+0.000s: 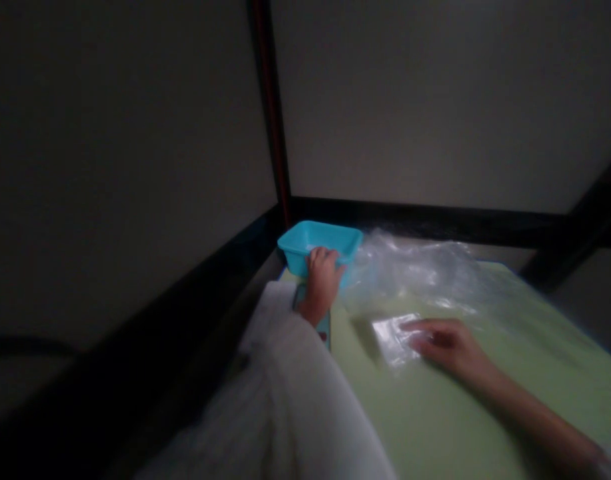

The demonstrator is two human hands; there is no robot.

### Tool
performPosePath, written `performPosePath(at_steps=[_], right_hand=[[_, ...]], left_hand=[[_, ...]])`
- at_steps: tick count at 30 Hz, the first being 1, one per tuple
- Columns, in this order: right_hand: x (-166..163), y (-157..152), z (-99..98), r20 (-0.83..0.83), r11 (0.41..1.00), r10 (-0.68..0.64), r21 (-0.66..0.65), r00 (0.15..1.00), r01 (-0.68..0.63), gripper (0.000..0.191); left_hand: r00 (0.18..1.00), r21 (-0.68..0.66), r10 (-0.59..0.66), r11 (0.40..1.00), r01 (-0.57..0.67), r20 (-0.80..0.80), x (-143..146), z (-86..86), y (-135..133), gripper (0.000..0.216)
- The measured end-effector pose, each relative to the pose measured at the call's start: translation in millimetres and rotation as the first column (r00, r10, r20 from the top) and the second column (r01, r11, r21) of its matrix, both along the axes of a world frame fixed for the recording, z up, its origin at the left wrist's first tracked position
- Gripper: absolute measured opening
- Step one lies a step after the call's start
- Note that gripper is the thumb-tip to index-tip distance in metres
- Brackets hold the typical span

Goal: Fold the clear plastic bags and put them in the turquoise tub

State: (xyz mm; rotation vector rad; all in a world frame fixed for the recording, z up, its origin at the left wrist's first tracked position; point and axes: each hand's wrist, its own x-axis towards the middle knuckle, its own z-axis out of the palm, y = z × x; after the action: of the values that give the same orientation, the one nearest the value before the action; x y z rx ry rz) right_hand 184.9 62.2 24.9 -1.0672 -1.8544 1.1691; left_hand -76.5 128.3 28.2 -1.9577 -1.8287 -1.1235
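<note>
My left hand [322,279], in a white sleeve, reaches forward and its fingers curl over the near rim of a turquoise plastic tub [318,240] at the table's far left corner. My right hand [448,345] rests on the pale green table [435,413], fingers bent onto a small clear plastic bag [394,337] lying flat. Behind that bag lies a crumpled heap of clear plastic bags [415,273]. The picture is dim and slightly blurred.
Grey partition walls close off the back and the left, joined by a dark post [272,113]. A dark frame rail [435,220] runs along the back edge. A slanted dark bar [575,227] stands at the right. A small teal object [325,327] lies under my left wrist.
</note>
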Motion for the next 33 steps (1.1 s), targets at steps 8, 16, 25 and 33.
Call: performPosePath(at_steps=[8, 16, 25, 33], right_hand=[[0.1, -0.6, -2.1, -0.013, 0.999, 0.018, 0.039, 1.000, -0.018, 0.027], [14.6, -3.0, 23.5, -0.166, 0.992, -0.060, 0.103, 0.984, 0.078, 0.032], [51.9, -4.0, 64.1, -0.463, 0.913, -0.158, 0.269, 0.872, 0.308, 0.017], [57.0, -4.0, 80.4, -0.301, 0.842, -0.294, 0.368, 0.907, 0.395, 0.013]], left_hand=[[1.000, 0.094, -0.016, 0.995, 0.016, -0.005, -0.2, 0.5, -3.9, 0.009], [0.992, 0.238, -0.127, 0.963, 0.125, -0.006, 22.9, 25.4, -42.5, 0.011], [0.888, 0.335, -0.453, 0.827, 0.452, -0.080, 63.6, 12.8, -100.3, 0.014], [0.822, 0.251, -0.553, 0.783, 0.569, -0.137, 73.2, 3.3, -128.5, 0.011]])
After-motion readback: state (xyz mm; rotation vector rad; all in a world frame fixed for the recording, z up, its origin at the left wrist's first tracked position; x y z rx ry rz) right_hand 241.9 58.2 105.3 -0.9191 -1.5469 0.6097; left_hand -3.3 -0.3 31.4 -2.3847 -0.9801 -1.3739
